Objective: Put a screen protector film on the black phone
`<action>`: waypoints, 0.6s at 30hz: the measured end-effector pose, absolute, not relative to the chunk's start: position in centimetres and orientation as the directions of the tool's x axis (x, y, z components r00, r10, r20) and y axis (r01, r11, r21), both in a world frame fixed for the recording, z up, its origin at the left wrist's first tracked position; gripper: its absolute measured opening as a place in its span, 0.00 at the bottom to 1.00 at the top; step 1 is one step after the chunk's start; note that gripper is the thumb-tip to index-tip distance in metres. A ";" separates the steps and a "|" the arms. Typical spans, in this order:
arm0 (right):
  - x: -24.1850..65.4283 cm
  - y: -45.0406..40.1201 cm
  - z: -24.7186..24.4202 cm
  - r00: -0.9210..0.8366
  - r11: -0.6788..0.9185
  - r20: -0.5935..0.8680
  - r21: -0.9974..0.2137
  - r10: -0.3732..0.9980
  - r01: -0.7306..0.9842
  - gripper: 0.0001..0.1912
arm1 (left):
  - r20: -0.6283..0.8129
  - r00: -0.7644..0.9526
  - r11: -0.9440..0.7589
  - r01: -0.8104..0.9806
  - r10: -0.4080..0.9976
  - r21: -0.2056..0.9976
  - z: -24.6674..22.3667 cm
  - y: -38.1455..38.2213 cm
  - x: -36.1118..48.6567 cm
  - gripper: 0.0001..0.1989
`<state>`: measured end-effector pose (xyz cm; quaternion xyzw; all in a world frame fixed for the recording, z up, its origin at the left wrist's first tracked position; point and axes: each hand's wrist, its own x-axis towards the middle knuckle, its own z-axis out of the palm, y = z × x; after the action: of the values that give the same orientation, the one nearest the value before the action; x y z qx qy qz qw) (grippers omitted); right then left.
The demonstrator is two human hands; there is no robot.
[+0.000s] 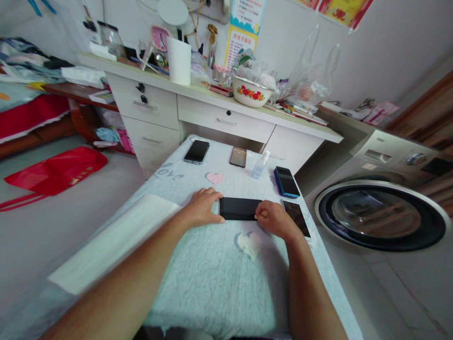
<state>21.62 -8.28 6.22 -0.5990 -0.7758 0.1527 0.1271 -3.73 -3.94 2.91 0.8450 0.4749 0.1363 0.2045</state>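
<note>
A black smartphone (238, 209) lies sideways, screen up, on the cloth-covered table. My left hand (202, 208) grips its left end, fingertips at the upper corner and thumb at the lower one. At the right end, my right hand (274, 218) is closed, its curled fingers resting over the phone's edge; whatever they may pinch is hidden. Close to that hand lies a white-framed phone (297, 219), with a blue-edged phone (286, 182) beyond it. Farther back are a clear spray bottle (260, 165), a brownish phone case (238, 157) and another dark phone (197, 152).
A white paper sheet (116, 241) lies along the table's left side. Behind stands a white desk (226, 120) bearing a flowered bowl (252, 93) and a paper roll (179, 61). A washing machine (382, 160) stands at right; a red bag (58, 170) lies on the floor.
</note>
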 end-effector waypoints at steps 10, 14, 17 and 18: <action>22.0 -6.9 4.8 -0.126 0.163 0.132 -0.329 0.983 0.930 0.08 | 0.025 0.511 -0.460 0.751 0.859 0.474 3.2 -4.0 -3.6 0.30; 21.9 -6.3 3.9 -0.069 0.132 0.194 -0.334 0.979 0.933 0.08 | 0.033 0.505 -0.460 0.754 0.862 0.470 3.1 -4.0 -3.6 0.30; 21.6 -6.1 3.5 -0.044 0.120 0.238 -0.314 0.970 0.942 0.08 | 0.031 0.499 -0.453 0.757 0.866 0.471 3.0 -4.0 -3.6 0.31; 21.5 -6.0 3.5 -0.042 0.118 0.246 -0.303 0.968 0.946 0.08 | 0.031 0.498 -0.451 0.756 0.867 0.474 3.0 -4.0 -3.6 0.31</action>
<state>21.48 -6.01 3.48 -0.6634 -0.7214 0.0289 0.1967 -3.60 -3.98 2.96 0.8410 0.4825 0.1354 0.2039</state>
